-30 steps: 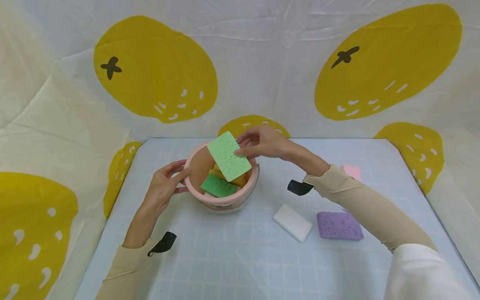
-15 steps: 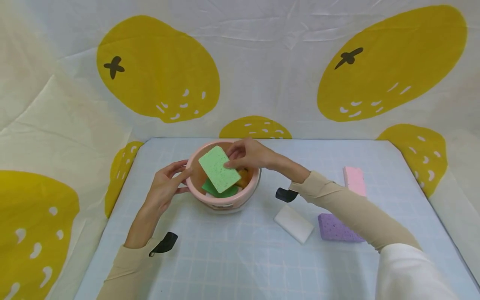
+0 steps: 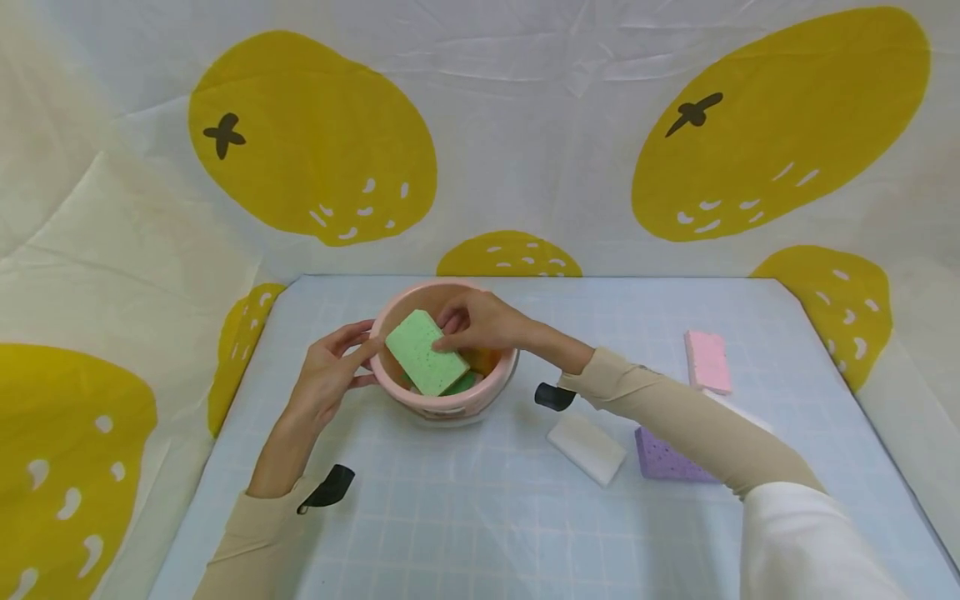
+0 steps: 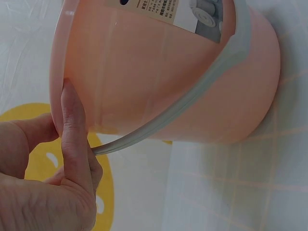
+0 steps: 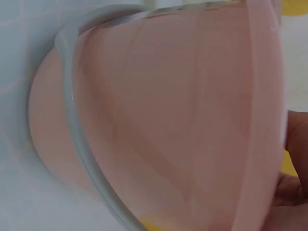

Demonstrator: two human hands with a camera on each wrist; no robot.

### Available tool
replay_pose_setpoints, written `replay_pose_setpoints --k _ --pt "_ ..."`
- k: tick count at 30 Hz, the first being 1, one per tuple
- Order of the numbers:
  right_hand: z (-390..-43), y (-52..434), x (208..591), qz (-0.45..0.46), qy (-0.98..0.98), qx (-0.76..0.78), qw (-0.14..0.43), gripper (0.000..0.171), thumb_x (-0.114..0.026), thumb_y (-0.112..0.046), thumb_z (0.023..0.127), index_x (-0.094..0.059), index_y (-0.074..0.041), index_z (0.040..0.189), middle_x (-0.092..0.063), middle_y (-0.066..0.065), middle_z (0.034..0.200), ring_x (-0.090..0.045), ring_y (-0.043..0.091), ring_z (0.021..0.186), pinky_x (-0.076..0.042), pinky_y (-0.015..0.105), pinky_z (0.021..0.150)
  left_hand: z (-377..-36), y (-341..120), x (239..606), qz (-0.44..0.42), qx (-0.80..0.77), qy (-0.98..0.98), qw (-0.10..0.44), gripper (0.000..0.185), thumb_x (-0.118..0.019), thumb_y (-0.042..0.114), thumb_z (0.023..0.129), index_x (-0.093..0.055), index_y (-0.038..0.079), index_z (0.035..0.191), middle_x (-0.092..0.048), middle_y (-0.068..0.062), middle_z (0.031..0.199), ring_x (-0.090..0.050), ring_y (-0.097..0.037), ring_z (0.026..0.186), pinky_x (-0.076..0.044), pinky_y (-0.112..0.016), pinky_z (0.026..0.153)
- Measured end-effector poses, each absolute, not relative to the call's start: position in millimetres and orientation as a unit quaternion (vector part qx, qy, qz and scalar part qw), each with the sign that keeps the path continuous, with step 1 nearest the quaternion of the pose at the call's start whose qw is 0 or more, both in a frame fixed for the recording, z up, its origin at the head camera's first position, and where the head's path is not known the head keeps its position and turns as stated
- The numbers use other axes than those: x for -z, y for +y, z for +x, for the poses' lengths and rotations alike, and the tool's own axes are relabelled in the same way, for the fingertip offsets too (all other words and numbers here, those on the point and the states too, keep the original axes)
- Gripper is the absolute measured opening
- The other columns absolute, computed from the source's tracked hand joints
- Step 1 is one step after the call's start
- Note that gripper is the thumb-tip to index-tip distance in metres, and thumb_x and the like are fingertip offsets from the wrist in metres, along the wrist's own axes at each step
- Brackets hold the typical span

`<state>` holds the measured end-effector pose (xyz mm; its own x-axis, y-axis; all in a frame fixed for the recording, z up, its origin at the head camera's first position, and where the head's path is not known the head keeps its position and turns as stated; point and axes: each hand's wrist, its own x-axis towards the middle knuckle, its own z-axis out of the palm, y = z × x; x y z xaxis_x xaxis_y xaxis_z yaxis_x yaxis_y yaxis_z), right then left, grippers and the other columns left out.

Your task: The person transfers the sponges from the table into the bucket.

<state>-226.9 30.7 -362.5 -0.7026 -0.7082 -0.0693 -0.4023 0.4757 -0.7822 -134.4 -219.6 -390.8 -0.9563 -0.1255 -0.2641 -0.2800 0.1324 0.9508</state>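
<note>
A pink bucket (image 3: 480, 398) with a grey handle (image 4: 178, 106) stands on the table. My left hand (image 3: 324, 375) pinches its rim on the left side, thumb over the edge, as the left wrist view (image 4: 72, 144) also has it. Inside the bucket's mouth my right hand (image 3: 480, 323) pinches a light green sponge (image 3: 423, 354) by its right edge, the sponge tilted. Beneath it show a darker green sponge (image 3: 461, 383) and an orange-yellow one (image 3: 483, 360), both partly hidden. In the right wrist view the bucket wall hides most of the right hand (image 5: 296, 178).
On the table to the right lie a white sponge block (image 3: 587, 448), a purple sponge (image 3: 670, 458) and a pink sponge (image 3: 707, 362). Another white piece (image 3: 738, 408) is partly behind the right sleeve. A lemon-print cloth (image 3: 525, 150) hangs behind the table.
My right hand has carried the light green sponge down and to the left, from above the bucket into its mouth. The left hand keeps its hold on the rim.
</note>
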Motion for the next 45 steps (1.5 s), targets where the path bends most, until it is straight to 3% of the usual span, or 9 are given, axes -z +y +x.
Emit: replay_pose_setpoints --k 22,31,39,45 --pt "-218 22 370 -0.387 0.863 0.29 0.146 0.026 -0.085 -0.02 0.087 -0.075 0.0 0.1 -0.073 0.005 0.088 -0.064 0.013 0.082 -0.053 0.02 0.075 -134 -218 391 -0.129 -0.647 0.748 0.062 0.056 -0.071 0.026 0.099 -0.052 0.007 0.149 -0.049 -0.015 0.14 -0.066 -0.005 0.082 -0.062 -0.026 0.072" --pt "-214 23 371 -0.388 0.859 0.297 0.149 0.034 -0.081 -0.007 0.089 -0.069 0.006 0.118 -0.073 0.014 0.108 -0.068 0.022 0.099 -0.057 0.026 0.088 -135 -217 390 -0.133 -0.645 0.75 0.064 0.057 -0.071 0.027 0.099 -0.052 0.008 0.15 -0.049 -0.015 0.14 -0.065 -0.005 0.082 -0.062 -0.026 0.072" --pt "-214 37 364 -0.4 0.842 0.34 0.12 0.024 -0.071 -0.004 0.094 -0.069 0.004 0.117 -0.071 0.012 0.105 -0.066 0.019 0.092 -0.058 0.027 0.085 -135 -217 389 -0.139 -0.641 0.751 0.069 0.058 -0.07 0.028 0.1 -0.05 0.009 0.151 -0.048 -0.014 0.144 -0.064 -0.005 0.084 -0.062 -0.025 0.073" --pt "-211 51 356 -0.39 0.838 0.365 0.11 0.03 -0.073 -0.007 0.095 -0.064 0.004 0.121 -0.069 0.009 0.099 -0.063 0.02 0.089 -0.057 0.028 0.083 -134 -219 390 -0.144 -0.635 0.756 0.067 0.058 -0.07 0.029 0.1 -0.051 0.01 0.151 -0.048 -0.014 0.144 -0.062 -0.007 0.083 -0.062 -0.025 0.073"
